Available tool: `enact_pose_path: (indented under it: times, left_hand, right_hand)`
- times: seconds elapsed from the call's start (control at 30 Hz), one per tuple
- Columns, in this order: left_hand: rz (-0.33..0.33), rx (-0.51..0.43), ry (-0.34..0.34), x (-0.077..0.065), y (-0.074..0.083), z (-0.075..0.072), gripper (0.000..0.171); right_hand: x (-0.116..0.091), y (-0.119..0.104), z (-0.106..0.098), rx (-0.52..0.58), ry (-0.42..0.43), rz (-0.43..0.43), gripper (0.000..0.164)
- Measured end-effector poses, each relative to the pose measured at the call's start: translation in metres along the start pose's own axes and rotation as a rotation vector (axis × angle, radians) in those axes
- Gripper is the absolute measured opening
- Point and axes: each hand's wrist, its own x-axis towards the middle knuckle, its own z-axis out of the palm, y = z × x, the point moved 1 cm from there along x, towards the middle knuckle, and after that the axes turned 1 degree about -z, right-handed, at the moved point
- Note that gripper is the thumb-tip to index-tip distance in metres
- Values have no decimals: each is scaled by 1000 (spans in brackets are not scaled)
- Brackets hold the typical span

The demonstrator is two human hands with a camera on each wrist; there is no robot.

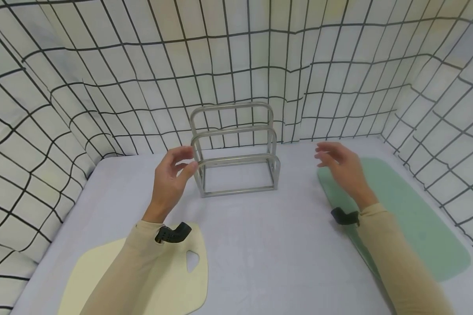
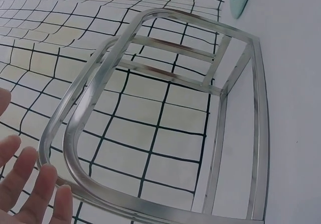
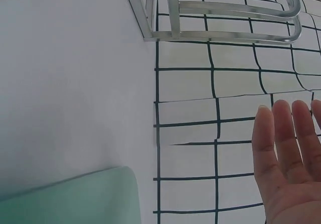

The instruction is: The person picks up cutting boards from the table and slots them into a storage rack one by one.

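Note:
A silver metal rack (image 1: 240, 160) with three upright loops stands on the white surface near the back wall. At its left side is my left hand (image 1: 171, 177), thumb and fingers loosely bent, fingertips right by the front loops. In the left wrist view, the spread fingers (image 2: 34, 184) of that hand lie beside the rack's curved bars and curl round nothing. My right hand (image 1: 344, 168) hovers to the right of the rack, above the far end of a green cutting board (image 1: 414, 218). The right wrist view shows its fingers (image 3: 283, 133) extended and holding nothing.
A pale yellow cutting board (image 1: 173, 275) with a handle hole lies at the front left, partly under my left forearm. White walls with a black grid (image 1: 142, 100) enclose the surface at the back and both sides. Each wrist wears a black strap.

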Motion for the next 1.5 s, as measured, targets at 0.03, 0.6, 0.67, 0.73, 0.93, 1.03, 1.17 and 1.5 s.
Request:
enact_pose_path:
  times: [0.03, 0.6, 0.67, 0.73, 0.93, 1.03, 1.17, 1.5]
  left_hand:
    - [6, 0, 0, 0, 1, 0, 36]
    - [120, -102, -35, -3, 19, 11, 35]
    - [127, -101, -41, -3, 20, 12, 35]
    - [136, -108, -46, -4, 21, 14, 36]
    - [162, -121, -60, -4, 23, 18, 38]
    - [163, -119, -73, -5, 25, 21, 37]
    - [163, -118, -90, -6, 27, 24, 36]
    - [157, -134, -132, -8, 31, 34, 36]
  right_hand:
    - [-1, 0, -1, 8, 5, 0, 43]
    - [-5, 4, -18, 11, 92, -5, 41]
    - [-6, 5, -21, -3, 100, -5, 40]
    - [-6, 6, -23, -19, 103, 0, 41]
    - [-9, 4, -27, -28, 116, 10, 42]
    - [-10, 4, -29, -29, 123, 5, 42]
    - [-10, 6, -31, -29, 135, -17, 39]
    - [-10, 10, -39, -31, 146, 6, 37]
